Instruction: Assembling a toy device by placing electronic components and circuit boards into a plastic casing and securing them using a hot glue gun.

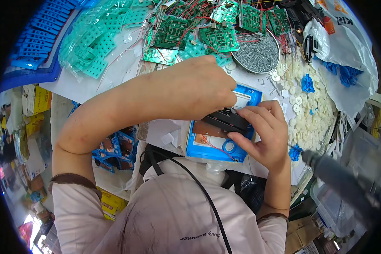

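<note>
A blue plastic housing (218, 154) lies in front of me, with a brown circuit board (207, 128) and a red wire in it. Across it sits a long black plastic part (226, 122), slightly tilted. My right hand (264, 133) grips that part's right end, thumb on the near side and fingers on the far side. From the left my left hand (211, 86) reaches over the housing, fingers curled down at the black part's far edge. Its fingertips are hidden, so what they pinch does not show.
Green circuit boards (171, 31) with red wires are heaped at the back, beside a round dish of screws (258, 53). White discs (309, 110) cover the right side. A dark power screwdriver (338, 175) hangs at right. Teal keypads (93, 51) and blue housings (40, 34) lie at left.
</note>
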A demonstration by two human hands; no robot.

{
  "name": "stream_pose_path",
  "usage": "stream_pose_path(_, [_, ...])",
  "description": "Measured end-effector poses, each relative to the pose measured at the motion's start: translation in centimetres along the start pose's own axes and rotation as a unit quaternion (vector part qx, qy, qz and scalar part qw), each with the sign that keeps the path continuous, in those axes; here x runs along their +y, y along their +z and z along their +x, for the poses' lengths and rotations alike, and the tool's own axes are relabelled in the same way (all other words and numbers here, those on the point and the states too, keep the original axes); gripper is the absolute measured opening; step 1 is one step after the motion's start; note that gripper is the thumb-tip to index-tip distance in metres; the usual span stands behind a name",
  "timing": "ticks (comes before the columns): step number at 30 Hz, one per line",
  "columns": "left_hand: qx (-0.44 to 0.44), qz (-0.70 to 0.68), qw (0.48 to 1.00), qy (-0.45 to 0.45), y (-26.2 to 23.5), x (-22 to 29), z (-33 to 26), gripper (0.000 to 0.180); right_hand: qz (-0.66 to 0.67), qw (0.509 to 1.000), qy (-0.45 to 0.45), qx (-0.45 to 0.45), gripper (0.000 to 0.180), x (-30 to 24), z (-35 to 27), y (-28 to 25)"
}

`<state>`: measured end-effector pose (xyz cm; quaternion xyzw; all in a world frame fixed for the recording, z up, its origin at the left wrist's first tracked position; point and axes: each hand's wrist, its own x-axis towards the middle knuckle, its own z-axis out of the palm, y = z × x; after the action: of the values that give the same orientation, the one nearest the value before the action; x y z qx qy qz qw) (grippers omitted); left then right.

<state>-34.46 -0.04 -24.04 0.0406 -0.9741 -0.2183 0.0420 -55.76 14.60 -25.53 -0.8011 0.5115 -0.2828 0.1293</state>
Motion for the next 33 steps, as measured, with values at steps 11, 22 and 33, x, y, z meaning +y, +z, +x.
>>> stream_pose_path(11, [0.001, -0.057, 0.998, 0.001, -0.1, -0.8, 0.1, 0.011, 0.005, 1.000, 0.022, -0.017, 0.048, -0.2, 0.2, 0.0])
stream_pose_path(22, [-0.066, -0.019, 0.997, -0.035, -1.8, 0.5, 0.9, 0.013, -0.016, 0.999, 0.011, -0.036, 0.051, -0.2, 0.6, -0.2])
stream_pose_path(33, [-0.037, -0.017, 0.997, -0.070, -1.0, 3.8, -0.9, 0.022, -0.050, 0.993, -0.023, -0.104, 0.045, -1.0, 1.6, -0.7])
